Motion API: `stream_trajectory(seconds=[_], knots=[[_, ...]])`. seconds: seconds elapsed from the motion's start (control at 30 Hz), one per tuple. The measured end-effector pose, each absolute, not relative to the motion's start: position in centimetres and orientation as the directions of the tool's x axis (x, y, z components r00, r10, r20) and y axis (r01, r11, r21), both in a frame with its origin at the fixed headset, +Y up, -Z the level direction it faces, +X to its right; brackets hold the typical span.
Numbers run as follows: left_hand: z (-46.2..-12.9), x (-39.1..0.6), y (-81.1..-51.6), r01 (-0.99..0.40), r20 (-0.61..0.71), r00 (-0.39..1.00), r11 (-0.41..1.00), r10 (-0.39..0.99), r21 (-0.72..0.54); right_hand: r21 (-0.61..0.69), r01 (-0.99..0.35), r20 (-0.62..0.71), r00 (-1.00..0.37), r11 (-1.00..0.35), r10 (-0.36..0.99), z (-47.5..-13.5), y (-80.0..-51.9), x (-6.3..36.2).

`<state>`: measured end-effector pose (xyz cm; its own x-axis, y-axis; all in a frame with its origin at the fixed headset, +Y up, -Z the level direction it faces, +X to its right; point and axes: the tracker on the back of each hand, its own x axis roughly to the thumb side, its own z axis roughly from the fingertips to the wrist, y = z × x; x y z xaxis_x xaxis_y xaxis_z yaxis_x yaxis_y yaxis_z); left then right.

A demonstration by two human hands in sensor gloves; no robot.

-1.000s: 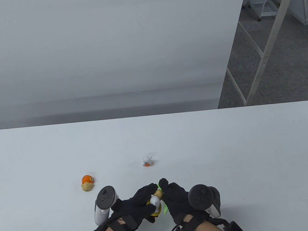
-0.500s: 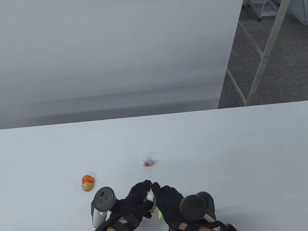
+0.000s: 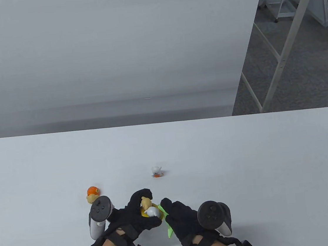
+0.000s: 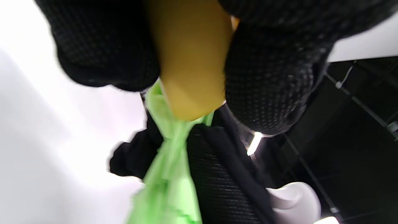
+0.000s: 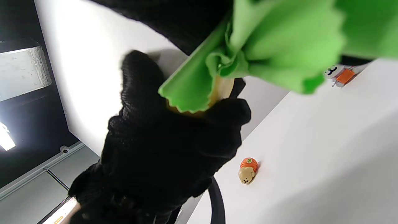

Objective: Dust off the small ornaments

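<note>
Your left hand (image 3: 133, 218) grips the yellow figurine (image 3: 149, 210); your right hand (image 3: 182, 220) pinches the green cloth (image 3: 167, 222) against it.
Fingers hide most of the figurine.

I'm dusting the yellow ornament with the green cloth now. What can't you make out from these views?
- Yellow plastic ornament: its underside and back, hidden by the left hand in the table view; blurred in the left wrist view.
- Green cloth: mostly covered by the right hand; where it touches the ornament is unclear.
- Orange-capped tan figurine: partly behind the left tracker.
</note>
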<state>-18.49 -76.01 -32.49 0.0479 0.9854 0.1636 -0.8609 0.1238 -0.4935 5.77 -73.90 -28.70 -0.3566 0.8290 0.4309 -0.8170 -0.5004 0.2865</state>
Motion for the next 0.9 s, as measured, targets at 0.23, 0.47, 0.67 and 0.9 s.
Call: stream_trajectory(seconds=[0.23,0.47,0.67,0.9], knots=[[-32.0,-17.6,-75.7,-0.840,0.213,0.032,0.141,0.977,-0.523,0.295,-0.810,0.398,-0.379,-0.507,0.836,-28.8,-74.1,5.8],[-30.9,-16.6,-74.9,-0.882,0.326,0.322,0.407,0.889,-0.238,0.235,-0.814,0.387,-0.423,-0.531,0.820,-28.6,-73.6,4.8],[-31.6,-17.8,-75.5,-0.933,0.258,0.138,0.213,0.956,-0.290,0.250,-0.813,0.444,-0.387,-0.526,0.808,-28.7,-72.7,5.4],[-32.1,-18.1,-76.2,-0.815,0.142,-0.112,-0.009,0.984,-0.579,0.274,-0.860,0.351,-0.327,-0.430,0.877,-30.1,-74.5,7.9]])
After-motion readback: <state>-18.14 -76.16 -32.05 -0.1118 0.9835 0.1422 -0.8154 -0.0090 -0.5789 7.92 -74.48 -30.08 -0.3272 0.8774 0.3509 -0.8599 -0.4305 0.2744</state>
